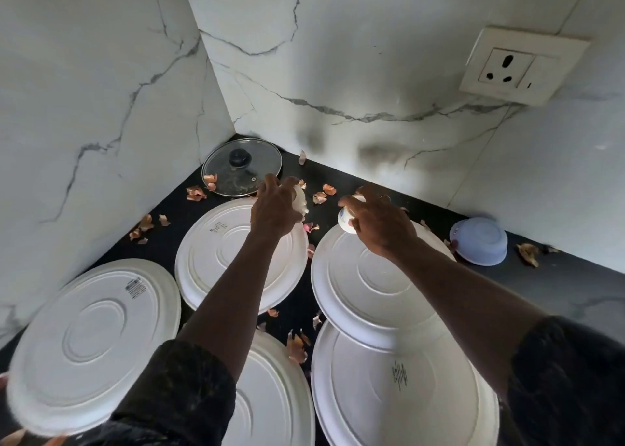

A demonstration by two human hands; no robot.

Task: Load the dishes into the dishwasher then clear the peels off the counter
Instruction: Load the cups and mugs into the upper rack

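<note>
I'm in a home kitchen: a black table (558, 283) set in a corner of marble-look wall tiles (101, 73), a socket (517, 67) at upper right, white plates (84, 337) lying face down, a glass pot lid (250, 175), onion peels (196, 192) scattered around.

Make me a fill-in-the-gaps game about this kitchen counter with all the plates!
1. The glass lid in the corner has a ____ knob.
2. I count ____ white plates lying on the counter.
3. The left hand and the right hand each hold a small ____ cup.

Missing words: black; five; white.
</note>
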